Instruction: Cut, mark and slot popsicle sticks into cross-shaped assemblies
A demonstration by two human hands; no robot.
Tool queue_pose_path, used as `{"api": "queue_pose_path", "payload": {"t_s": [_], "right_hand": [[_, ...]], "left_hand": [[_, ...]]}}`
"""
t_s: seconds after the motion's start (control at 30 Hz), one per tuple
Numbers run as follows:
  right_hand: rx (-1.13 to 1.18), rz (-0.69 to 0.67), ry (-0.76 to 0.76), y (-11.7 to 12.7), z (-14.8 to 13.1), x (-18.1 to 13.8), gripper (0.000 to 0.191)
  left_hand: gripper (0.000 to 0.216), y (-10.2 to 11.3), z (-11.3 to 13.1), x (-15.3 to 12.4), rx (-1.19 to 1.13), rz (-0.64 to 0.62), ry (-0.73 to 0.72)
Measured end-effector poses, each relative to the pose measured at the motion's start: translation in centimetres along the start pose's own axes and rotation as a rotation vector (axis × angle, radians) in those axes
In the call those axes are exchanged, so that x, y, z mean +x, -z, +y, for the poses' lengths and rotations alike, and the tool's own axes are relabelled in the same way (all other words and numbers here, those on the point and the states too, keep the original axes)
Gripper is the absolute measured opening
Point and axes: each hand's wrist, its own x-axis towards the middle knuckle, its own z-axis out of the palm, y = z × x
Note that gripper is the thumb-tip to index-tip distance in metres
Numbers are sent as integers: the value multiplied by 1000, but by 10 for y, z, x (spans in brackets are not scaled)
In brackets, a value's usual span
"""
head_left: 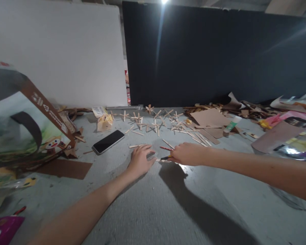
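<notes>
My left hand (141, 160) lies low on the grey tabletop, fingers stretched out and the thumb apart from them. Its thumb tip meets the end of a thin wooden craft stick (163, 161); another craft stick (134, 146) lies by its fingertips. My right hand (185, 153) is closed around a small yellow-and-black tool (165, 158), whose dark tip points left over the first stick. The fingers hide most of this tool, so its exact kind is unclear. Just above the tip shows a thin red-striped piece (166, 148), close to the right fingers; whether they hold it is unclear.
Several star shapes of crossed sticks (156, 126) lie farther back, with loose sticks (200, 139) beside them. A phone (108, 141) is at the left. Cardboard (209, 119), a glue stick (232, 124) and a clear package (295, 139) lie right. A printed box (28, 122) stands left.
</notes>
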Motion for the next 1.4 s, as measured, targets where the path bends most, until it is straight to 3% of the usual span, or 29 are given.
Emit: {"api": "queue_pose_path", "payload": {"t_s": [0.33, 0.57, 0.77, 0.97, 1.17, 1.23, 1.33, 1.4], "right_hand": [[17, -132, -11, 30, -6, 19, 31], [94, -110, 14, 23, -1, 32, 25], [119, -52, -48, 14, -8, 22, 29], [195, 67, -125, -2, -15, 4, 33], [539, 374, -315, -22, -14, -5, 34], [716, 483, -337, -31, -16, -4, 26], [799, 552, -316, -46, -21, 4, 16], [834, 582, -277, -56, -25, 11, 22]], "left_hand": [[17, -7, -7, 0, -3, 55, -27], [17, -12, -11, 4, -25, 56, -24], [26, -15, -17, 8, -330, 274, 18], [31, -8, -13, 12, -419, 489, 92], [30, -21, -4, 20, -526, 668, 214], [32, -30, 3, 21, -552, 662, 244], [38, -43, 16, 20, -588, 588, 229], [46, -47, 24, 20, -614, 506, 193]]}}
